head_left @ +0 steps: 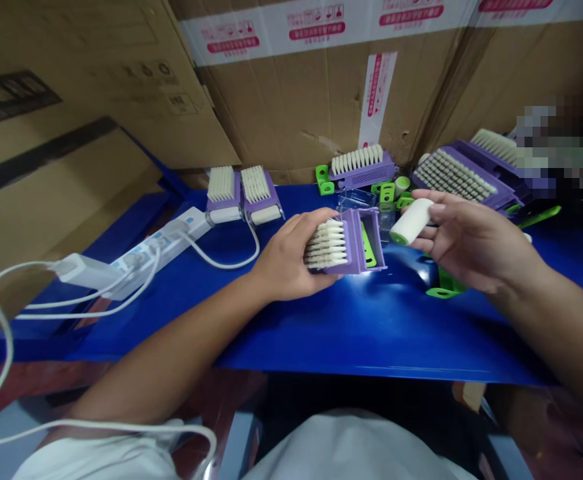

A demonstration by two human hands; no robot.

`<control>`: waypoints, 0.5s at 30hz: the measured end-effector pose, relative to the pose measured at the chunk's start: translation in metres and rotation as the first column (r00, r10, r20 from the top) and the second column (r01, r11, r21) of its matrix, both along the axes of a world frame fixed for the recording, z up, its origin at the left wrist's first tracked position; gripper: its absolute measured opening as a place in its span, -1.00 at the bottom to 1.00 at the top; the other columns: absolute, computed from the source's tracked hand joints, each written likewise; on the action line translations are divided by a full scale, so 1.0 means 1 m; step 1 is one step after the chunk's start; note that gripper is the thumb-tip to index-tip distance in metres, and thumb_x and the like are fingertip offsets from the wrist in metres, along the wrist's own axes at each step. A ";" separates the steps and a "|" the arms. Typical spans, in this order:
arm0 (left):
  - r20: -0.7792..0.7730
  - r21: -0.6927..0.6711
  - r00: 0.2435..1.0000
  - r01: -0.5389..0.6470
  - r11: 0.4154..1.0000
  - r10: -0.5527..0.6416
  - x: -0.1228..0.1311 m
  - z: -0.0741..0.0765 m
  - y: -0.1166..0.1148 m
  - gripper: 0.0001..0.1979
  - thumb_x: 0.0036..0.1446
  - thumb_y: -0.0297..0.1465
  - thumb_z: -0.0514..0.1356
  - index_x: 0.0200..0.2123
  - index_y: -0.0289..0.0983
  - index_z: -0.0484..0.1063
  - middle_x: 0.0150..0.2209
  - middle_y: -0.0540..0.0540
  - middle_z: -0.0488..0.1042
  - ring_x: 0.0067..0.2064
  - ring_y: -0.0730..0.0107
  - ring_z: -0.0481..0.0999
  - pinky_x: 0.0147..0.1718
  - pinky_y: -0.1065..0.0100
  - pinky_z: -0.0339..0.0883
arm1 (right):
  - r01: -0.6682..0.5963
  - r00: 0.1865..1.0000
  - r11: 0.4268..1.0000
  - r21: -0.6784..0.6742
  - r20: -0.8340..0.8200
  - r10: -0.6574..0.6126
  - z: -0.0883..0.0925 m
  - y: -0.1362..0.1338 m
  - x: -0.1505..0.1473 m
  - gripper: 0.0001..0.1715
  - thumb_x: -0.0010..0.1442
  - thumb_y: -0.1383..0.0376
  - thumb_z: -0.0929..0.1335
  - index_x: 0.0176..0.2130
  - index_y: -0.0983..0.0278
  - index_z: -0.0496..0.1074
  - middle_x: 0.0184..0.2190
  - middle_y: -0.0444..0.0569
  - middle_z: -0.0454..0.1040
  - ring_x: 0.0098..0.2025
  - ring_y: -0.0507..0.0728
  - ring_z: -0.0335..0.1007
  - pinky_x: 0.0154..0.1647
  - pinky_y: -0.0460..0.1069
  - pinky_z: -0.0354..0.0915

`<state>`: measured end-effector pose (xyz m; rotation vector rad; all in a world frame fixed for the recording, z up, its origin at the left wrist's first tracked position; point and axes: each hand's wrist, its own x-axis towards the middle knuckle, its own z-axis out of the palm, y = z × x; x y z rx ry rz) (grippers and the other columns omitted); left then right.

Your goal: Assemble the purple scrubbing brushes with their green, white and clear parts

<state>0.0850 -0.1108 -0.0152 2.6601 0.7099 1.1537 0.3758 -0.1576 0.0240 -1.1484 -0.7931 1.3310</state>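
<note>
Cardboard cartons [321, 100] back the blue tabletop [371, 330]. The left hand [291, 257] clamps a purple bristle brush [356, 243]; at its three o'clock, the right hand [474, 240] pinches a white roller [414, 221]. Green parts [387, 193] lie at twelve, a power strip [156, 247] at nine.

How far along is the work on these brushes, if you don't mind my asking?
Two brushes by the power strip already have white rollers. The left hand holds a purple brush, slot open; the right hand, a white roller. More brushes and loose green parts remain at the back.
</note>
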 end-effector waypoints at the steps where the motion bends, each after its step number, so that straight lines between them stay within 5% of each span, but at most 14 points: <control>1: -0.002 0.005 1.000 -0.003 1.000 0.003 0.000 0.000 0.000 -0.19 0.06 -0.35 0.51 0.34 -0.15 0.30 0.23 -0.17 0.63 0.12 0.09 0.71 0.17 0.12 0.59 | -0.007 1.000 1.000 -0.021 -0.016 0.006 0.001 0.000 -0.001 -0.68 0.15 0.38 0.49 -0.07 0.17 0.57 -0.30 -0.11 0.59 -0.34 0.10 0.60 -0.34 0.00 0.67; 7: -0.015 0.039 1.000 -0.016 0.999 0.016 -0.001 -0.002 0.001 -0.23 0.10 -0.33 0.48 0.35 -0.17 0.30 0.24 -0.21 0.61 0.19 0.03 0.68 0.23 0.05 0.55 | -0.014 0.998 1.000 -0.023 -0.064 0.012 -0.001 -0.001 -0.009 -0.88 0.35 0.36 0.44 -0.11 0.17 0.56 -0.28 -0.11 0.61 -0.35 0.07 0.62 -0.40 -0.05 0.66; 15: -0.041 -0.006 0.998 -0.045 0.999 0.045 0.000 -0.002 0.002 -0.17 0.13 -0.29 0.50 0.39 -0.16 0.23 0.28 -0.26 0.57 0.25 -0.04 0.64 0.27 -0.03 0.53 | -0.113 0.992 0.994 0.002 -0.059 0.113 -0.010 -0.001 -0.003 -0.70 0.21 0.33 0.59 -0.05 0.11 0.64 -0.19 -0.13 0.64 -0.26 0.07 0.63 -0.25 0.01 0.71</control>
